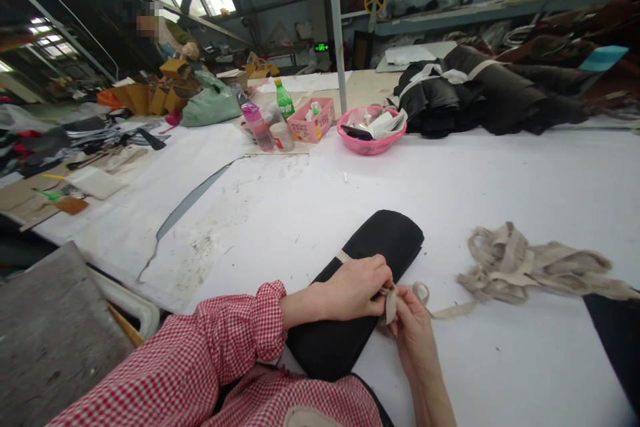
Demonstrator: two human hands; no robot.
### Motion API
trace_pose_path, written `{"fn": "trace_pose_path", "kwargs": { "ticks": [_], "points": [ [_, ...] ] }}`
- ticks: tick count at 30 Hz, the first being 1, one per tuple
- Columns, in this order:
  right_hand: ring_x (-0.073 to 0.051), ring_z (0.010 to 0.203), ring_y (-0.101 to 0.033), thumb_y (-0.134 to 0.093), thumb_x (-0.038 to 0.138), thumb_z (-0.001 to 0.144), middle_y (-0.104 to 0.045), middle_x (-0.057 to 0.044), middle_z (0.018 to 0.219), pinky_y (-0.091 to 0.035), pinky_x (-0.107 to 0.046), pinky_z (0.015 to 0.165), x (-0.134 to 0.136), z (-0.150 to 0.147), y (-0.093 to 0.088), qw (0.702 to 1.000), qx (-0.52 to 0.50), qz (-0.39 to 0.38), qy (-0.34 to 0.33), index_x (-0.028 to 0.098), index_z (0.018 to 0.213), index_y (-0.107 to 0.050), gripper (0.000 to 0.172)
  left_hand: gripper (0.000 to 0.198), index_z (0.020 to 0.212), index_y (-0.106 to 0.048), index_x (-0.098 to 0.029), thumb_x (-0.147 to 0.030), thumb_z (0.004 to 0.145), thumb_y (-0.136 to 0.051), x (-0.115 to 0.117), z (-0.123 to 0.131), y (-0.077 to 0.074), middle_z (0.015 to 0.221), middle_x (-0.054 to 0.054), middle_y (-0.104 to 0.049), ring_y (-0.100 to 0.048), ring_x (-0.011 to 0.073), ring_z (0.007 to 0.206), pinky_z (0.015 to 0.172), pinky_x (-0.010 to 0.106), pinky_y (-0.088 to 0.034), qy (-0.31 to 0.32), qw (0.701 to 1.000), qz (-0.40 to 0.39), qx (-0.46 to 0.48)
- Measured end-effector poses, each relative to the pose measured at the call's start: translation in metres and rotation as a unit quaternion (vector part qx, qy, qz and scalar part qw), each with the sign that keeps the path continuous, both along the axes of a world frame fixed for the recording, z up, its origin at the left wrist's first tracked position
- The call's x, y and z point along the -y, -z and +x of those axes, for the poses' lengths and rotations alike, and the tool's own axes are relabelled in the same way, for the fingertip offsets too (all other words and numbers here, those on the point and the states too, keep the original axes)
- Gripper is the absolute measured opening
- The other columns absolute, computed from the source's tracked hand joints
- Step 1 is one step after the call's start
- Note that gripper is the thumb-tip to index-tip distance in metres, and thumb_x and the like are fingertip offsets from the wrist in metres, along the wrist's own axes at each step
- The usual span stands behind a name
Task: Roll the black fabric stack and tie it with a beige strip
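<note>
A folded black cloth bundle (385, 237) lies slantwise on the white-covered table, with a beige fabric strip (391, 305) around its middle. My left hand (353, 287) rests across the bundle, its fingers closed on the strip at the right edge. Close beside it, my right hand (411, 317) pinches the same strip, its fingertips nearly meeting those of my left hand. Part of the strip between the fingers is hidden. A loose tail of it curls out to the right, toward a tangled heap of beige strips (515, 263).
Behind stand a pink basket (373, 143), a pink box (313, 121), a green bottle (284, 100) and a pink-lidded bottle (257, 125). Dark fabric rolls (510, 90) lie at the back right. Black fabric (613, 340) is at the right edge. Another person (173, 37) is far back left.
</note>
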State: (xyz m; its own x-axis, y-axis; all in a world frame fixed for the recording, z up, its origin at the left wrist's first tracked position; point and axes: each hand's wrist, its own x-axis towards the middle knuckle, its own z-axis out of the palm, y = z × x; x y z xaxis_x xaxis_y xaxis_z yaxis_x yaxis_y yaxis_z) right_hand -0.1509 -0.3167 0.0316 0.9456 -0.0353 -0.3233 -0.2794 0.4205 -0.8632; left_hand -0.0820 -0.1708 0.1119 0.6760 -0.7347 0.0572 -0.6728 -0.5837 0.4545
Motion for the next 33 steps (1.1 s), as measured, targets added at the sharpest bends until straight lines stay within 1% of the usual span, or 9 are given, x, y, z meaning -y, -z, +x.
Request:
{"fn": "trace_pose_path", "kwargs": {
  "ticks": [6,8,12,16,19,23,26,30,33],
  "points": [
    [-0.005,0.045,-0.029,-0.073,0.046,0.078,-0.044,0.007,0.059,-0.021,-0.017,0.041,-0.001,0.000,-0.002,0.998,-0.033,0.044,0.010,0.018,0.086,-0.058,0.032,0.007,0.088,-0.051,-0.016,-0.014,0.082,-0.053,-0.003,-0.002,0.007,0.092,0.003,-0.056,-0.055,0.0151,0.084,0.073,0.025,-0.047,-0.003,1.000,-0.023,0.021],
    [-0.005,0.046,-0.028,-0.073,0.045,0.078,-0.043,0.007,0.059,-0.022,-0.016,0.041,0.000,0.000,-0.001,0.998,-0.041,0.051,0.011,0.019,0.087,-0.058,0.031,0.001,0.086,-0.051,-0.016,-0.016,0.084,-0.051,-0.002,-0.004,0.013,0.091,0.004,-0.055,-0.055,0.0159,0.084,0.072,0.026,-0.047,-0.005,0.998,-0.007,0.063],
    [-0.005,0.046,-0.029,-0.075,0.044,0.076,-0.041,0.007,0.058,-0.023,-0.015,0.041,0.000,0.001,0.003,0.998,-0.046,0.053,0.008,0.019,0.085,-0.058,0.031,0.008,0.082,-0.050,-0.015,-0.019,0.089,-0.049,0.001,-0.009,0.022,0.087,0.006,-0.054,-0.053,0.0191,0.081,0.065,0.029,-0.047,0.002,0.984,0.044,0.173],
    [-0.005,0.046,-0.027,-0.076,0.044,0.075,-0.039,0.007,0.056,-0.022,-0.015,0.040,0.001,0.002,0.007,0.997,-0.043,0.056,0.004,0.019,0.083,-0.058,0.032,0.012,0.082,-0.050,-0.015,-0.013,0.092,-0.045,-0.001,-0.013,0.018,0.083,0.006,-0.052,-0.052,0.0189,0.075,0.062,0.031,-0.044,0.046,0.967,0.070,0.242],
    [-0.004,0.046,-0.027,-0.076,0.044,0.075,-0.038,0.007,0.056,-0.021,-0.015,0.040,0.001,0.002,0.007,0.998,-0.042,0.056,0.005,0.019,0.082,-0.058,0.032,0.014,0.079,-0.052,-0.015,-0.011,0.091,-0.045,-0.004,-0.012,0.016,0.080,0.005,-0.053,-0.052,0.0183,0.073,0.061,0.031,-0.044,0.051,0.965,0.053,0.251],
    [-0.004,0.046,-0.028,-0.077,0.045,0.075,-0.038,0.007,0.056,-0.023,-0.015,0.040,0.001,0.001,0.007,0.998,-0.042,0.052,0.004,0.019,0.082,-0.060,0.032,0.013,0.077,-0.055,-0.014,-0.018,0.089,-0.051,-0.006,-0.010,0.015,0.081,0.005,-0.057,-0.055,0.0170,0.074,0.063,0.029,-0.045,0.022,0.983,0.027,0.180],
    [-0.004,0.046,-0.029,-0.077,0.046,0.074,-0.041,0.007,0.057,-0.023,-0.015,0.039,0.002,0.002,0.008,0.998,-0.045,0.048,0.001,0.019,0.083,-0.060,0.034,0.009,0.082,-0.059,-0.015,-0.023,0.085,-0.057,-0.009,-0.008,0.008,0.079,0.002,-0.062,-0.058,0.0134,0.069,0.060,0.024,-0.043,-0.032,0.999,-0.012,0.024],
    [-0.004,0.046,-0.029,-0.077,0.045,0.075,-0.043,0.007,0.059,-0.024,-0.015,0.040,0.001,0.001,0.007,0.998,-0.051,0.048,0.002,0.019,0.084,-0.059,0.033,0.008,0.085,-0.064,-0.016,-0.022,0.081,-0.061,-0.013,-0.001,-0.006,0.069,-0.003,-0.065,-0.059,0.0087,0.061,0.056,0.019,-0.038,-0.094,0.972,-0.050,-0.209],
    [-0.005,0.047,-0.031,-0.076,0.044,0.076,-0.045,0.006,0.060,-0.025,-0.015,0.041,0.001,0.001,0.004,0.997,-0.056,0.051,0.002,0.020,0.087,-0.058,0.032,0.011,0.088,-0.066,-0.016,-0.024,0.080,-0.064,-0.011,0.001,-0.010,0.066,-0.003,-0.066,-0.060,0.0095,0.060,0.055,0.020,-0.036,-0.088,0.968,-0.031,-0.231]
  ]
}}
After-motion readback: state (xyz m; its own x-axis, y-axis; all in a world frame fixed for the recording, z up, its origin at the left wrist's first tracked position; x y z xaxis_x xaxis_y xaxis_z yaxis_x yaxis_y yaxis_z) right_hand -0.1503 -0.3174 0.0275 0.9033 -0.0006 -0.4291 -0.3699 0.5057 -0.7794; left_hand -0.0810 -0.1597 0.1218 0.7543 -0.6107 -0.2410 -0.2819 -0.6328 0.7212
